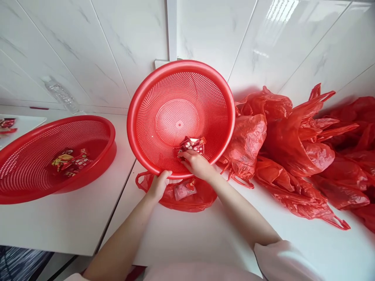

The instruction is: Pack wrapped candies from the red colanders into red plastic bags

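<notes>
A round red perforated basket (164, 82) is tipped up toward me against the wall corner. My left hand (158, 185) grips its lower rim, fingers curled over the edge. Inside the basket, my right hand (197, 164) closes on small red snack packets (193, 144) at the low side. Under the basket's rim lies a red plastic bag (202, 195) with another packet (185, 189) showing through it.
A second red basket (96, 128) with several packets (69, 160) lies flat on the left white table. A heap of red plastic bags (295, 152) covers the right of the counter. A clear bottle (60, 93) lies by the wall. A white tray (26, 121) sits far left.
</notes>
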The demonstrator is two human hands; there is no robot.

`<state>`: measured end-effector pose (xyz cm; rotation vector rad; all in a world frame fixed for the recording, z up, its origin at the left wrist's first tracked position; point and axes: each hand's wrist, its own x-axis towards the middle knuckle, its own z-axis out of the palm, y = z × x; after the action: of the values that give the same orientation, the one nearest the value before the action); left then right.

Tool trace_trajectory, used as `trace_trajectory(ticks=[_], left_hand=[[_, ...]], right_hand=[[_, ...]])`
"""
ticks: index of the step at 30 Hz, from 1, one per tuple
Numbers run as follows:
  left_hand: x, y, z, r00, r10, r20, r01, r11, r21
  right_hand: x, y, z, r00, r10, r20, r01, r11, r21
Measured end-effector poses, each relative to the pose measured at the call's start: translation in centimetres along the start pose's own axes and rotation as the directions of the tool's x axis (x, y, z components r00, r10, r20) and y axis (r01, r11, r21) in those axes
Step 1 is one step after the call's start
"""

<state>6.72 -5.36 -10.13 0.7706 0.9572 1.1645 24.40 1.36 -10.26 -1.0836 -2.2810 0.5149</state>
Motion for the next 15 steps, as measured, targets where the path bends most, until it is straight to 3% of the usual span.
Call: trace_trajectory(ticks=[4,7,11,13,15], left_hand=[[0.3,-0.1,-0.2,1.000,-0.013,-0.019,0.012,0.999,-0.037],[0.3,-0.1,-0.3,1.000,-0.002,-0.006,0.002,1.000,-0.029],[0.1,0.1,-0.3,1.000,0.001,0.002,-0.001,1.000,0.010],[0.1,0.2,-0.3,1.000,0.004,-0.006,-0.004,1.000,0.007],[0.2,0.3,-0.3,1.000,0.008,-0.026,-0.008,1.000,-0.006]], right_hand=[[0.0,0.2,-0.6,1.000,0.029,-0.002,-0.029,0.994,0.102],[-0.1,-0.3,-1.1,0.997,-0.073,-0.011,0.074,0.987,0.142],[-0.2,-1.1,-0.8,0.979,-0.195,0.058,0.181,0.965,0.189],[-0.1,-1.0,-0.4,0.991,-0.128,0.041,0.116,0.966,0.231],[0.0,-0.6,-0.2,0.999,0.047,0.009,-0.046,0.924,0.379]])
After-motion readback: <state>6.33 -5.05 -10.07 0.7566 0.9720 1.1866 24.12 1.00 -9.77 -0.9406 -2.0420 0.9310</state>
